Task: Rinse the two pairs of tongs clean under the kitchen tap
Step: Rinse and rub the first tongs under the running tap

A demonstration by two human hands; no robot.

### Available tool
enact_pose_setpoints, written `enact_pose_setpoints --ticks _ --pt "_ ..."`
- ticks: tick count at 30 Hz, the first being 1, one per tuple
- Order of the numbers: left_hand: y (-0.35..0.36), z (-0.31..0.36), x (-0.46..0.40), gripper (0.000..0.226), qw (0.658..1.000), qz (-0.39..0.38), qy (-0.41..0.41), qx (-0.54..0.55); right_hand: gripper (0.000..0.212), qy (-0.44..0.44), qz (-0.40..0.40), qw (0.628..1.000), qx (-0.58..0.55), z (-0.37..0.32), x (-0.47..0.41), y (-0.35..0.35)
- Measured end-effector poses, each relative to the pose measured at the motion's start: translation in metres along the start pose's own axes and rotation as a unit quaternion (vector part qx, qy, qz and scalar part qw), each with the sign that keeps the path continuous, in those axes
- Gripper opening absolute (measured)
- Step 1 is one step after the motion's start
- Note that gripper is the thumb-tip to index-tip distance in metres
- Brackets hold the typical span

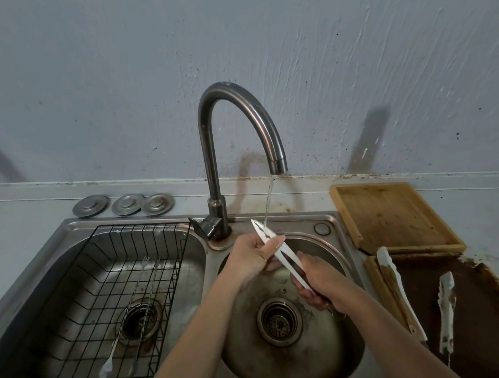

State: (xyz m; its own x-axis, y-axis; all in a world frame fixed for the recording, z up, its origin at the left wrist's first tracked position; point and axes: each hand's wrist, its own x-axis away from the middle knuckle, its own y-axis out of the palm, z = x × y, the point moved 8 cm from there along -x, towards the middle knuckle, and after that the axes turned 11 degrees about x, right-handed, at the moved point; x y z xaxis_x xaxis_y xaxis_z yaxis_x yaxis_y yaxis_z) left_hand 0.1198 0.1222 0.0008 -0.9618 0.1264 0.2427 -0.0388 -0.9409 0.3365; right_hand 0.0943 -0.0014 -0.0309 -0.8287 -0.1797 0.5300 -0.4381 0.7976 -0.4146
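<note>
My right hand (316, 281) grips the handle end of the white tongs (279, 253), fingers curled round it; my left hand (254, 255) pinches the shaft nearer the tip. The tip sits just under the tap (238, 124) — water hits it. Second tongs (398, 287) lie right of the tap, on a wooden board (375, 280). Light, stiff, likely slick wet — best held at the handle.

Hidden: white plastic tongs' (271, 240) handle end inside right hand (316, 281) | Cut off: black wire rack (106, 275) at bottom-left edge; both forearms at bottom edge
</note>
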Motion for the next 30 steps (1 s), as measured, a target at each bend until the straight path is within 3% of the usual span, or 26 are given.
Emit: enact_pose_setpoints --ticks 3,9,13,16,19,22,25,28,30 --pt "-0.011 0.008 -0.004 0.017 1.000 -0.002 -0.007 0.011 0.063 -0.003 -0.017 1.000 -0.006 0.002 0.001 0.006" --pt "-0.022 0.020 -0.011 0.022 0.982 0.054 0.095 0.152 0.062 -0.005 -0.035 0.999 -0.009 -0.003 -0.004 0.011" --pt "-0.009 0.001 -0.013 0.024 0.969 0.008 0.062 0.239 0.062 -0.014 -0.026 1.000 -0.007 -0.006 -0.004 0.008" --pt "-0.001 -0.014 -0.010 0.020 0.970 -0.050 0.006 0.236 0.063 -0.034 -0.009 0.999 -0.003 -0.009 -0.004 0.004" --pt "-0.003 -0.018 -0.006 0.023 0.987 -0.071 -0.010 0.147 0.063 -0.029 0.004 0.999 0.012 -0.004 -0.002 0.002" --pt "-0.013 -0.005 -0.009 0.021 0.991 -0.041 0.049 0.118 0.062 -0.015 -0.022 0.999 0.020 -0.003 0.001 0.006" --pt "-0.023 0.000 -0.018 0.029 0.970 0.018 0.095 0.221 0.061 -0.002 -0.035 0.999 0.031 -0.009 0.002 0.011" --pt "-0.033 -0.014 -0.027 0.019 0.949 0.099 0.058 0.295 0.053 -0.012 0.001 0.997 0.077 -0.025 0.003 -0.001" --pt "-0.041 -0.031 -0.031 0.024 0.934 0.151 -0.011 0.322 0.033 -0.058 0.017 0.992 0.112 -0.045 0.008 -0.015"
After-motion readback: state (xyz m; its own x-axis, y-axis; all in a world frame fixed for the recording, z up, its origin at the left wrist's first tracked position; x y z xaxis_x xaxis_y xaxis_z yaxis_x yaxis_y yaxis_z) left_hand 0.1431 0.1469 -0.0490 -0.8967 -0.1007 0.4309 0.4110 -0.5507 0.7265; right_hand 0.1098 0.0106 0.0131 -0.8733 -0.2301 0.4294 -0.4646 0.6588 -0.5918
